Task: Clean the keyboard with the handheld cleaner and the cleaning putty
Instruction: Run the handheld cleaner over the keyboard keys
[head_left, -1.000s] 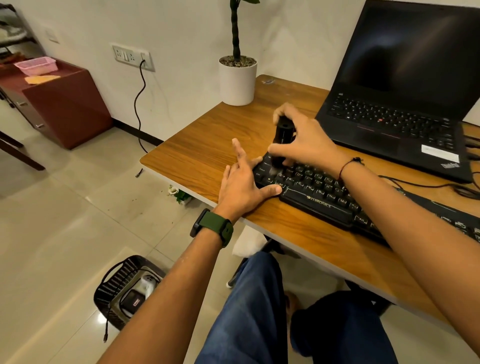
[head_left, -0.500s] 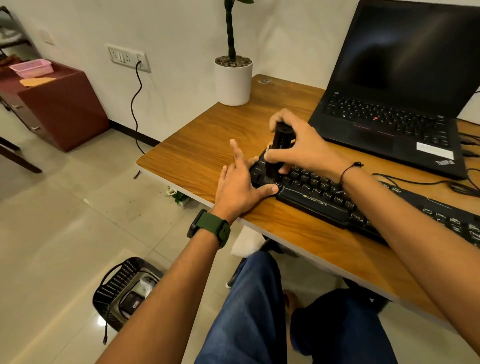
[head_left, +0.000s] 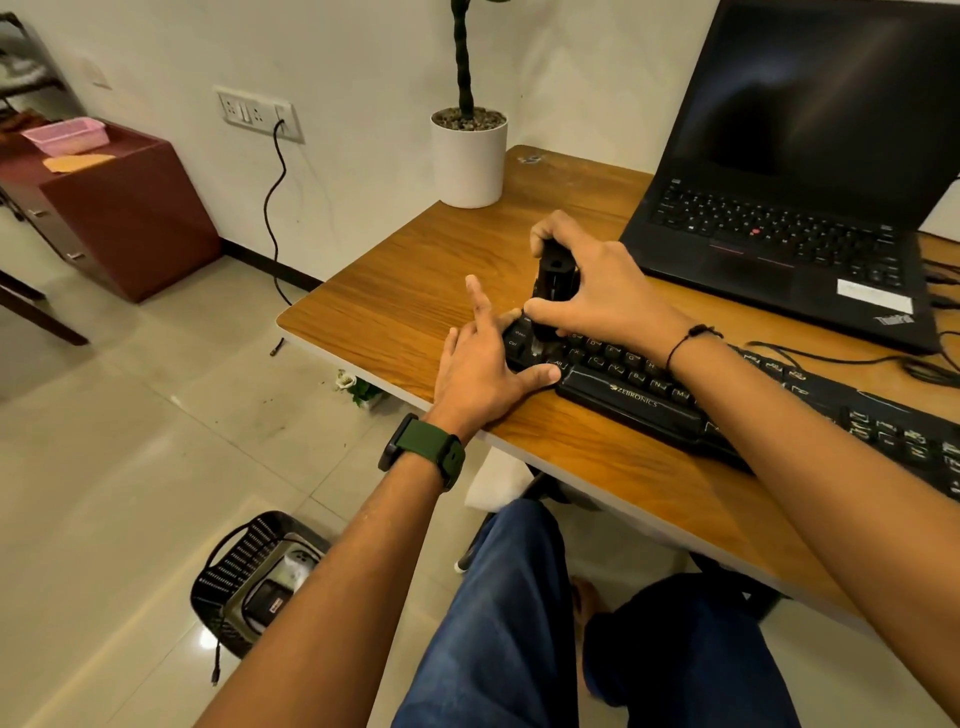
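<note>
A black keyboard (head_left: 654, 400) lies slantwise near the front edge of the wooden desk (head_left: 415, 291). My right hand (head_left: 602, 291) grips a black cylindrical handheld cleaner (head_left: 555, 280), held upright with its lower end on the keys at the keyboard's left end. My left hand (head_left: 483, 369) lies flat on the desk against that left end, fingers spread, thumb pressed to the keyboard's front corner. No cleaning putty is in sight.
An open black laptop (head_left: 810, 208) stands behind the keyboard, with cables (head_left: 857, 358) at its right. A white plant pot (head_left: 469, 156) sits at the desk's back left corner. On the floor are a black basket (head_left: 249, 577) and a brown cabinet (head_left: 119, 208).
The cleaner and my right hand have shifted slightly toward me along the keyboard's left end. My left hand stays braced against the keyboard.
</note>
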